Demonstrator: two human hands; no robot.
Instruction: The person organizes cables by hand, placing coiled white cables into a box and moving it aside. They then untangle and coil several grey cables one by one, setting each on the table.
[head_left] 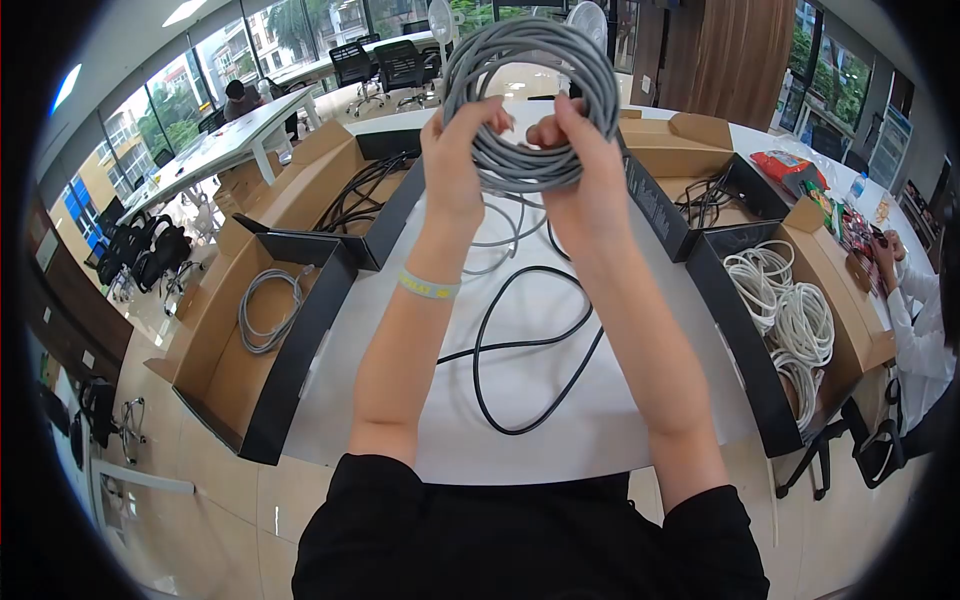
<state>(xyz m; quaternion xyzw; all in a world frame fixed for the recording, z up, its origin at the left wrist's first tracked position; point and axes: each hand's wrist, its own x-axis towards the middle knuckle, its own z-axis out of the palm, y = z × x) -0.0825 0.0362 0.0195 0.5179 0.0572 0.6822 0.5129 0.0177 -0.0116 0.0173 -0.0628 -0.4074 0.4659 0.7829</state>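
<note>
A thick coil of grey cable [530, 172] is held up above the far part of the white table [440, 420]. My left hand [465, 150] grips the coil at its left side, fingers curled through the loop. On the opposite side my right hand [580, 150] is closed around it, thumb on top. Below the coil, a loose length of grey cable [512, 235] trails on the tabletop. A black cable [490, 400] lies in wide loops between my forearms, touched by neither hand.
Near left, an open box [215, 375] holds one grey coil [268, 310]; behind it another box [300, 205] has black cables [365, 195]. At right, one box [725, 260] contains white coils [803, 325], another [660, 160] dark cables [705, 200]. A person [925, 330] sits far right.
</note>
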